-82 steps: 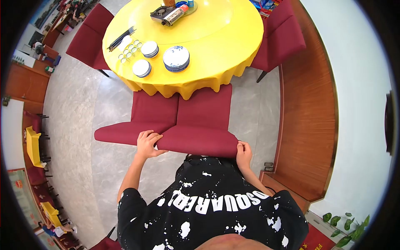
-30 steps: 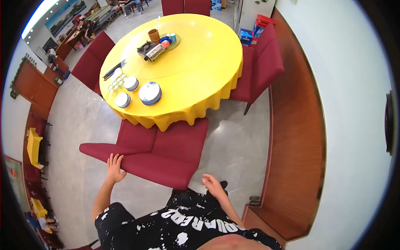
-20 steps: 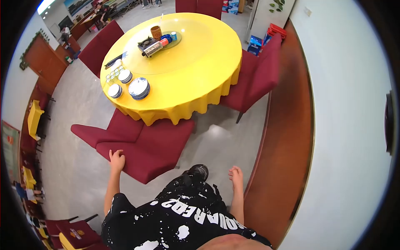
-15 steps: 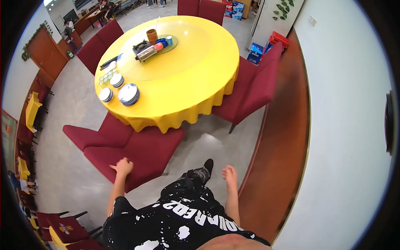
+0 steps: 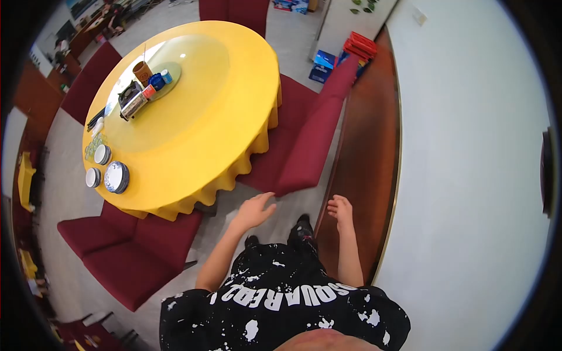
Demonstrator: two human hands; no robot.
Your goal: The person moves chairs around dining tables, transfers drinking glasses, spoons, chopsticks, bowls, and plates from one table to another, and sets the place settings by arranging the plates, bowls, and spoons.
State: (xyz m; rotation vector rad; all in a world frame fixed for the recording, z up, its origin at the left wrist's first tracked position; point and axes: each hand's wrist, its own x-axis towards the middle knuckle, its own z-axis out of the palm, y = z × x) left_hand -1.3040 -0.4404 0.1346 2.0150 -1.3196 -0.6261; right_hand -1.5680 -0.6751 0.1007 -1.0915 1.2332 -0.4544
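My left hand [image 5: 255, 210] is held out in front of me with its fingers stretched and nothing in it. It is nearest the lower corner of a dark red chair [image 5: 301, 155] at the table's right side; whether it touches the chair I cannot tell. My right hand [image 5: 341, 210] hangs in the air before the brown wood panel [image 5: 366, 169], its fingers loosely bent and apart, empty. Ahead stands a round table [image 5: 193, 158] with a yellow cloth.
On the table are a portable gas stove [image 5: 133, 105], a brown cup [image 5: 141, 71], stacked plates [image 5: 117, 176], bowls [image 5: 102, 153] and glasses. More red chairs [image 5: 132, 257] stand at the lower left. Red and blue boxes [image 5: 323, 65] sit by the white wall [image 5: 468, 175].
I have stepped forward and to the right, past the lower-left chairs. My left hand has moved from over a chair toward the right-hand chair; the right hand is raised higher.
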